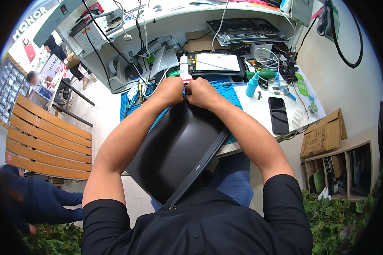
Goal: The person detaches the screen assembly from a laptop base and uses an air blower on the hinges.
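Note:
A large black screen panel with a thick lower bezel lies tilted, its near edge against my body and its far corner over the table. At that far corner my left hand is closed, fingers curled at the edge. Right beside it, my right hand is also closed on the corner, thumb side toward the left. The backs of both hands hide the fingertips. A white tube with a red band lies just beyond my knuckles. Under the hands and panel spreads a blue work mat.
On the table's right stand a light-blue bottle and a black phone. Farther back are an opened laptop base, a white pad and tangled cables. A wooden slatted bench and other people are at the left; a cardboard box sits right.

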Tool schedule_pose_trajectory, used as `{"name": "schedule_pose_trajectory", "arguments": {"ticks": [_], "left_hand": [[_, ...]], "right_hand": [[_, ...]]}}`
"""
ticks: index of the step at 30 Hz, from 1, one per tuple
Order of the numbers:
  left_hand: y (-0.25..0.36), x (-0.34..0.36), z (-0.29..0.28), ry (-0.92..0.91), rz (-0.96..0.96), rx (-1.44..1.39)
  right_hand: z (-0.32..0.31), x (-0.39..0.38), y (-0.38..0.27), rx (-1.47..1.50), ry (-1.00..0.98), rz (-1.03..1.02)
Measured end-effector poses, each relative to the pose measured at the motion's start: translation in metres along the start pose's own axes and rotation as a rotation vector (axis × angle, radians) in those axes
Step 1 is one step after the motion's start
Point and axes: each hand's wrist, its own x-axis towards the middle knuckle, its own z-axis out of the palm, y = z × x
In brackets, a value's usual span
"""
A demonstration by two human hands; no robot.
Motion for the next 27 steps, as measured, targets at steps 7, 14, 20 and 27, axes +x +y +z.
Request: {"name": "schedule_pose_trajectory", "arguments": {"ticks": [7, 14, 20, 27], "left_hand": [[-0.008, 0.006, 0.009, 0.055, -0.022, -0.02], [-0.02, 0.008, 0.0, -0.084, -0.061, -0.174], [-0.022, 0.005, -0.003, -0.135, -0.092, -0.175], [-0.019, 0.002, 0.004, -0.044, -0.041, -0.083]], "right_hand": [[-0.001, 0.0, 0.001, 0.008, -0.014, 0.01], [-0.001, 0.0, 0.001, 0.026, -0.03, 0.044], [-0.004, 0.001, -0.003, 0.031, -0.055, 0.049], [-0.001, 0.0, -0.004, 0.007, -0.043, 0.035]]}}
